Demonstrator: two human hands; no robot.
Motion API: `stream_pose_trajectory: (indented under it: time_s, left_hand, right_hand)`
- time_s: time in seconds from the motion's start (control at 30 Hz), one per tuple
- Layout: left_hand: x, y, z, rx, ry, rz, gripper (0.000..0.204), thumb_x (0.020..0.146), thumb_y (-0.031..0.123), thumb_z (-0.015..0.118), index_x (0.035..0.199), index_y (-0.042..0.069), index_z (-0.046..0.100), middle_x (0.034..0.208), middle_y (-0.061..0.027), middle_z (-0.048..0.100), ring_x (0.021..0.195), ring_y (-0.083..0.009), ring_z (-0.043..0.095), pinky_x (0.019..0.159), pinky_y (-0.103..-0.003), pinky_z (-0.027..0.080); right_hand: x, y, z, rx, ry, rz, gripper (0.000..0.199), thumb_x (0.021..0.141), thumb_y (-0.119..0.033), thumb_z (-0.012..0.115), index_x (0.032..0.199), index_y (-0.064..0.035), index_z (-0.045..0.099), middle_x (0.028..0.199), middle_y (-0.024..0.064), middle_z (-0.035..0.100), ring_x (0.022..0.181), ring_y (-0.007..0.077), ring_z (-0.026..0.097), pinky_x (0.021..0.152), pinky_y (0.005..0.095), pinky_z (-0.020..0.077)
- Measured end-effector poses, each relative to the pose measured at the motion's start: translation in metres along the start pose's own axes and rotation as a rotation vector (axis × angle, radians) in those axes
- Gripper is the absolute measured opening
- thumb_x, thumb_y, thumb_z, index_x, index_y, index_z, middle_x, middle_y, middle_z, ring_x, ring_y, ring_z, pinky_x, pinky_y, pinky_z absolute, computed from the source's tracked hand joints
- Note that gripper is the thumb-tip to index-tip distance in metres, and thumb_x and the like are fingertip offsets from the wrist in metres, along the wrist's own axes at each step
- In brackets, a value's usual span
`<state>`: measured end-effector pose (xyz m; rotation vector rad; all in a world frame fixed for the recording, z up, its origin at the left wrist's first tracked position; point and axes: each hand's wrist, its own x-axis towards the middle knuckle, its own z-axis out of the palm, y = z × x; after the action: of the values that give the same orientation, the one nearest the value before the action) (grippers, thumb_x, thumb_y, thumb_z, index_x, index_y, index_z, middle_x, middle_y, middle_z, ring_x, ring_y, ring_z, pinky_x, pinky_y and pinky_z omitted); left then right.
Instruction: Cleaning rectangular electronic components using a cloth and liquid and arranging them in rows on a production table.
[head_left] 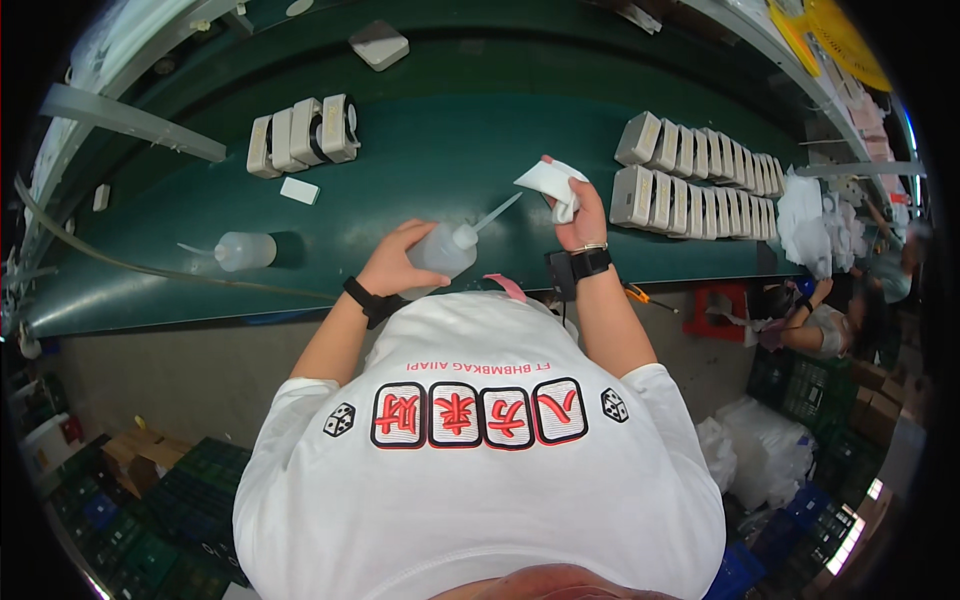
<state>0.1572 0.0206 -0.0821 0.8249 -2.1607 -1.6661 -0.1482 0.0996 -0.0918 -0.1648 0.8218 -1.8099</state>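
My left hand point(400, 262) is wrapped round a translucent squeeze bottle point(443, 254). The bottle is tilted, and its long thin spout points up and to the right. In my right hand point(585, 217) is a folded white cloth point(552, 184), gripped between fingers and thumb. The spout's tip lies just left of the cloth, with a small gap between them. Both hands are above the near part of the green work surface point(420, 160). Some of the left fingers are hidden behind the bottle.
A second squeeze bottle point(246, 251) lies at the left, near a small white block point(300, 190). Several white devices point(303, 135) stand behind it. Two rows of similar devices point(690, 150) fill the right, beside white plastic bags point(803, 215). Another person point(835, 320) sits at far right.
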Motion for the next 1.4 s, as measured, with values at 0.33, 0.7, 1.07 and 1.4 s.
stream_pose_trajectory:
  time_s: [0.33, 0.7, 1.07, 1.4]
  left_hand:
    - [0.01, 0.004, 0.011, 0.082, 0.001, 0.067, 0.07, 0.059, 0.016, 0.086, 0.123, 0.002, 0.061, 0.109, -0.0092, 0.058, 0.103, -0.0227, 0.057, 0.092, -0.032, 0.045]
    - [0.003, -0.004, 0.003, 0.158, 0.063, 0.05, 0.07, 0.059, 0.017, 0.087, 0.122, 0.003, 0.061, 0.111, -0.0098, 0.059, 0.104, -0.0249, 0.058, 0.093, -0.033, 0.046]
    - [-0.024, -0.083, -0.051, -0.032, 1.081, -0.218, 0.087, 0.059, 0.002, 0.085, 0.13, 0.003, 0.036, 0.121, -0.0126, 0.052, 0.113, -0.0227, 0.053, 0.096, -0.037, 0.045]
    - [-0.04, -0.133, -0.075, -0.048, 1.714, -0.384, 0.092, 0.064, 0.006, 0.086, 0.136, 0.002, 0.03, 0.127, -0.0169, 0.046, 0.113, -0.031, 0.051, 0.098, -0.04, 0.045]
  right_hand:
    - [0.002, 0.016, -0.009, -0.435, 0.058, -0.094, 0.019, 0.094, -0.013, 0.062, 0.108, -0.0014, 0.062, 0.101, 0.0075, 0.068, 0.091, 0.0151, 0.064, 0.079, 0.0286, 0.049]
    - [-0.003, 0.027, -0.003, -0.466, 0.122, -0.055, 0.019, 0.095, -0.016, 0.062, 0.108, -0.0033, 0.063, 0.098, 0.0048, 0.068, 0.088, 0.0129, 0.064, 0.079, 0.0269, 0.0493]
    - [-0.004, 0.018, -0.016, -0.227, 0.175, 0.24, 0.027, 0.095, -0.022, 0.06, 0.117, -0.0085, 0.057, 0.115, 0.0071, 0.064, 0.105, 0.0222, 0.062, 0.089, 0.0388, 0.0488]
    - [-0.009, 0.007, -0.042, -0.137, 0.335, 0.259, 0.027, 0.094, -0.022, 0.058, 0.117, -0.0092, 0.056, 0.116, 0.0068, 0.064, 0.107, 0.0226, 0.061, 0.091, 0.0394, 0.047]
